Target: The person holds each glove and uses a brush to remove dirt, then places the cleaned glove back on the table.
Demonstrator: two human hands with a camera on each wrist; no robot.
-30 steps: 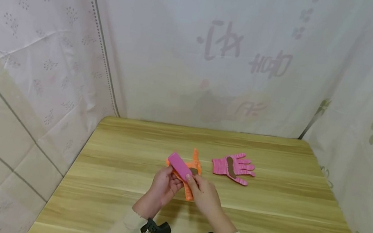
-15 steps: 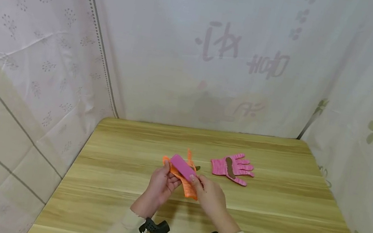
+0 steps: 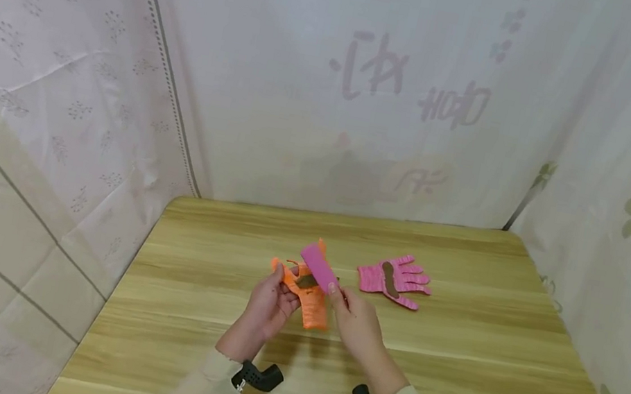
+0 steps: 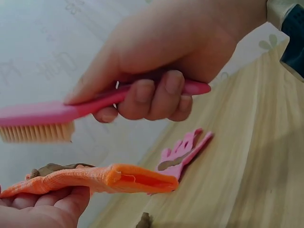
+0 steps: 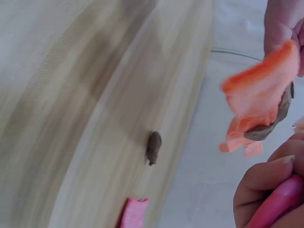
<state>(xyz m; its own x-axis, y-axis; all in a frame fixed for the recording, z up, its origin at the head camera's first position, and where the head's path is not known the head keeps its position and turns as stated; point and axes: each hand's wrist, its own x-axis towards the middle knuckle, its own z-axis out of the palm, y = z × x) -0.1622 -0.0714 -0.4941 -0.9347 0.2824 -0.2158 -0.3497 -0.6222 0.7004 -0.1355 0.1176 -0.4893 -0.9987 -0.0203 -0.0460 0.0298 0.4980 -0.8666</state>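
Observation:
An orange knit glove (image 3: 313,311) with a thick brown smear (image 3: 305,281) is in my left hand (image 3: 269,305), pinched under the thumb with fingers beneath it. In the left wrist view its cuff hangs partly open. My right hand (image 3: 358,324) grips the handle of a pink brush (image 4: 42,114), thumb along the back of its head. The brush's pale bristles (image 4: 35,133) face down, held a little above the smear and apart from the glove. A brown lump (image 5: 153,148) lies loose on the table, mostly hidden behind the brush in the head view.
A pink knit glove (image 3: 367,279) with a brown smear lies flat on the wooden table (image 3: 469,365), right of the hands. White printed cloth (image 3: 279,113) hangs behind the table and along both sides.
The brush has lifted off the orange glove, up and slightly right. The glove has turned and shifted left, so its smear shows more. The pink glove stays put.

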